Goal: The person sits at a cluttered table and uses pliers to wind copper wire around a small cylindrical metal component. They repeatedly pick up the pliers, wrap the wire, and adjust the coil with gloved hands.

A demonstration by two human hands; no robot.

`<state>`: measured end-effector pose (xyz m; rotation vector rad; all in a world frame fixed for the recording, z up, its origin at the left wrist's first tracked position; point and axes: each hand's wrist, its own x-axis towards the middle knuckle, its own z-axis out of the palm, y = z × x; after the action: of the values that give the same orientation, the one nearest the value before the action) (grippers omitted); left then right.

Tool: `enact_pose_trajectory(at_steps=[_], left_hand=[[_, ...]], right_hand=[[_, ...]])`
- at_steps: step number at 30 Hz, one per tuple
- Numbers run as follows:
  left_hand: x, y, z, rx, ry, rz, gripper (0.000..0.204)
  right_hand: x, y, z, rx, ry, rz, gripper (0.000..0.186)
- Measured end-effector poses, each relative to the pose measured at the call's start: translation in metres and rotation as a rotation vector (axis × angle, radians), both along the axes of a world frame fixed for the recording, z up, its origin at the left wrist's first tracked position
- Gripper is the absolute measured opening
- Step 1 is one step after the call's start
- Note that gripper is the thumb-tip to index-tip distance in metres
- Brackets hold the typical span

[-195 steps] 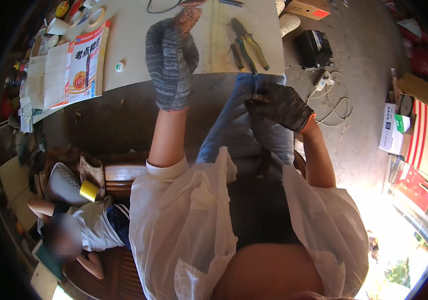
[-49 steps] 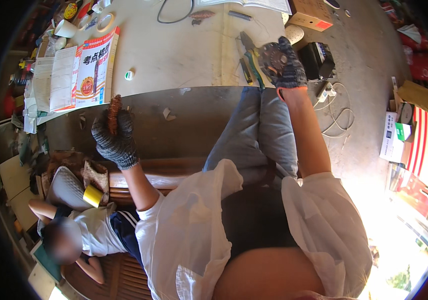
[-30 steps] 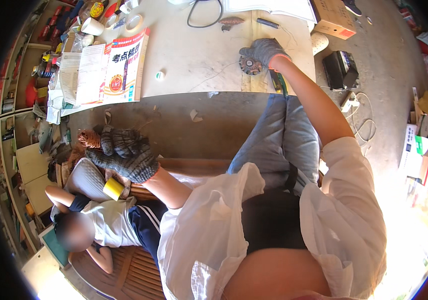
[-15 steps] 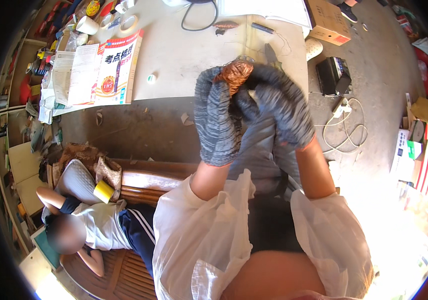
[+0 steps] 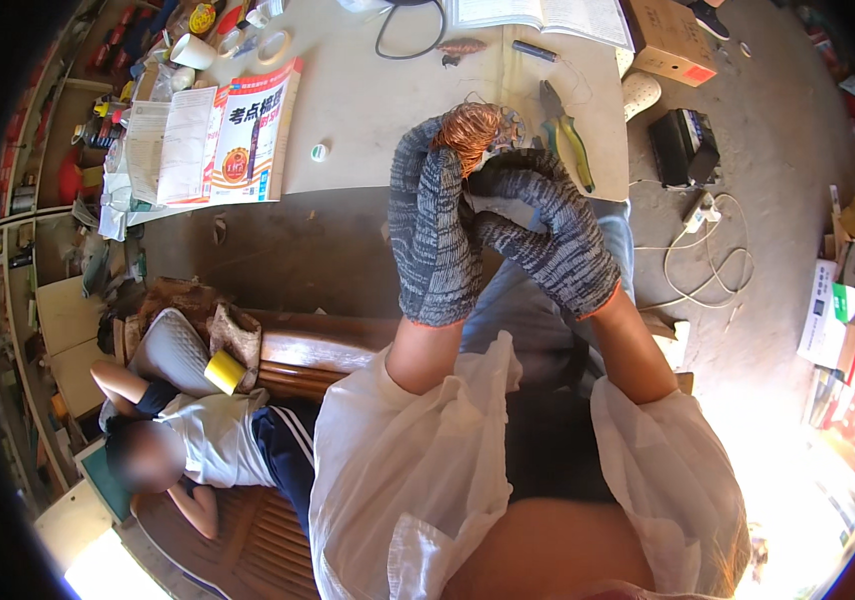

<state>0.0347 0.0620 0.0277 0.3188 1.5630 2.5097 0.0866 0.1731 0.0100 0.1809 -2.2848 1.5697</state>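
Note:
A bundle of copper wire is up between my hands at the table's near edge. My left hand, in a grey knitted glove, wraps round its left side. Next to the bundle shows a small greyish metal-looking part; whether it is joined to the wire I cannot make out. My right hand, gloved the same way, is curled in against the bundle and this part, its fingertips partly hidden. Pliers with yellow-green handles lie on the table just beyond my right hand.
On the table are a book, tape rolls, a white cup, a small round cap and an open booklet. A person lies on the wooden bench at left. A power strip with cable is on the floor.
My right hand has drawn down off the top of the copper bundle, uncovering more wire and the greyish part. The pliers show more fully. The whole view has shifted slightly.

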Motion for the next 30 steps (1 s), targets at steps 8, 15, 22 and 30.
enact_pose_trajectory(at_steps=[8,15,22,30], left_hand=[[-0.014,-0.015,-0.016,-0.023,-0.172,0.095,0.043],[-0.006,-0.012,-0.012,-0.013,-0.194,0.033,0.033],[-0.015,-0.021,-0.022,0.112,-0.233,-0.01,0.04],[-0.022,-0.046,-0.018,-0.112,-0.263,-0.352,0.043]], right_hand=[[0.002,-0.008,-0.011,-0.489,-0.202,0.197,0.032],[-0.004,-0.012,-0.013,-0.473,-0.193,0.214,0.026],[-0.001,0.008,-0.007,-0.784,-0.507,0.387,0.021],[-0.005,0.067,-0.022,-0.23,-0.53,0.41,0.024]])
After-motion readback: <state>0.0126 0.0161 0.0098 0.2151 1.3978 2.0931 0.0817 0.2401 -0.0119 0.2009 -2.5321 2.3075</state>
